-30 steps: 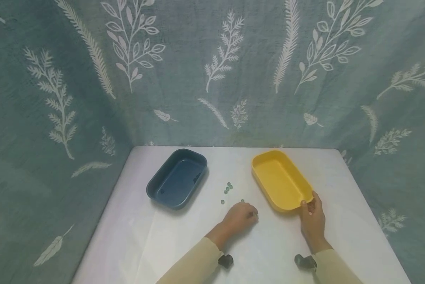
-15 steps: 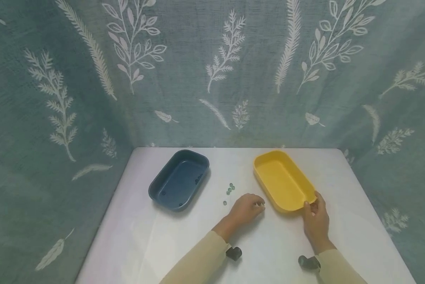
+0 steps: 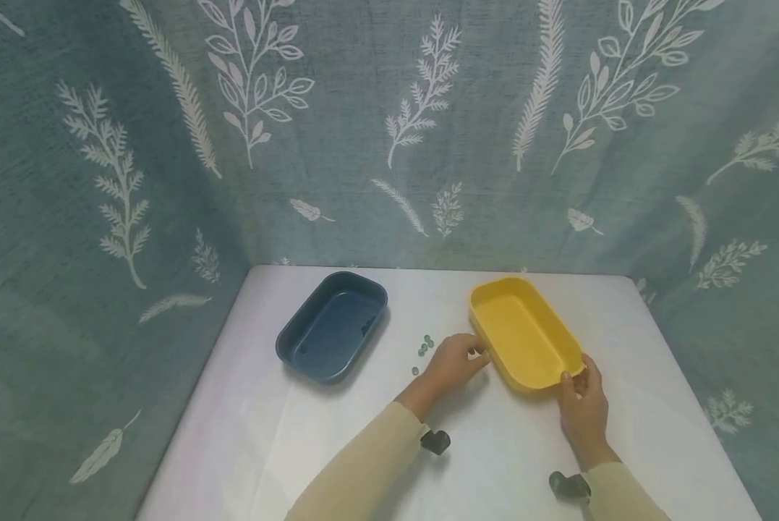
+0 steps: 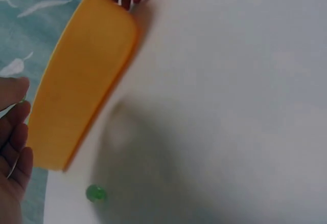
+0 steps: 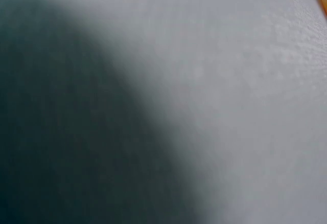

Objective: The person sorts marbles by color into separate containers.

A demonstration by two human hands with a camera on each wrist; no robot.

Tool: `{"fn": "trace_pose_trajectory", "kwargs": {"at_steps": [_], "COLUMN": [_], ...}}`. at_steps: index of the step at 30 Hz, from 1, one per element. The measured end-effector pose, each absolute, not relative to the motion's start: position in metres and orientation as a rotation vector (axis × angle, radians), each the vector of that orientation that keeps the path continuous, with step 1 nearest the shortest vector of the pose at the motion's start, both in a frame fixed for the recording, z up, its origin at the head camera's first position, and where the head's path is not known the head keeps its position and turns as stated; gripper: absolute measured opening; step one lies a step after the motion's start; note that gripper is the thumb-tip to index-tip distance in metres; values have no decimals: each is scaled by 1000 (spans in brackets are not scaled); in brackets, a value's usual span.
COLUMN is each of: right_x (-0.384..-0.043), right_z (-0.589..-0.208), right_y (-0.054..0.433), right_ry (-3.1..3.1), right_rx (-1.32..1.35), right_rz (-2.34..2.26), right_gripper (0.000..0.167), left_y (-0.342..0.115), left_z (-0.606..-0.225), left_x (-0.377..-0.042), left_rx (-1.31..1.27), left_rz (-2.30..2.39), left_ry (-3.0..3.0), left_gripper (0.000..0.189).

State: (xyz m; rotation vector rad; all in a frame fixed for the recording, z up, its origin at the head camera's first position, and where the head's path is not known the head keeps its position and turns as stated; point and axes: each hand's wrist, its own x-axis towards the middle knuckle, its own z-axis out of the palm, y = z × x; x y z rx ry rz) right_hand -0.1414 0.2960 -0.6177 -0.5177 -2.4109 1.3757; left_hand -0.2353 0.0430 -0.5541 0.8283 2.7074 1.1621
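Observation:
My left hand point(image 3: 456, 359) is at the left long side of the yellow tray point(image 3: 522, 336), its fingertips right at the rim. Between thumb and forefinger it pinches a small green glass marble point(image 4: 22, 100), mostly hidden by the fingertips. With thumb on the rim and fingers beneath, my right hand point(image 3: 584, 405) grips the near right corner of the tray. Another green marble point(image 4: 95, 193) lies on the table in the left wrist view. A few more green marbles point(image 3: 422, 352) lie in a loose cluster left of my left hand.
A dark blue tray point(image 3: 332, 329) stands at the back left, with several small dark round things point(image 3: 367, 325) inside. The white table point(image 3: 233, 405) meets a leaf-patterned teal cloth point(image 3: 337, 145) at its back and sides.
My left hand has risen and moved right and away from me, from the table up to the yellow tray's rim. The right hand keeps its grip on the corner.

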Motion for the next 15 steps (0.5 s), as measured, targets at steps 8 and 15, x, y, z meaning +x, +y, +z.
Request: {"fn": "trace_pose_trajectory", "kwargs": {"at_steps": [8,15], "right_x": [-136,-139], "right_z": [-614,-614], "right_y": [295,294], "right_ry": [-2439,-2448], "right_rx": [-514,-480], "right_rz": [1357,1330], "right_gripper": [57,56], "left_y": [55,61], "left_z": [-550,-546], "left_x": [-244,-252], "left_rx": [888,829], "left_rz": [1184,1184], "left_ry": [2696,2657], "left_gripper": [20,20]}}
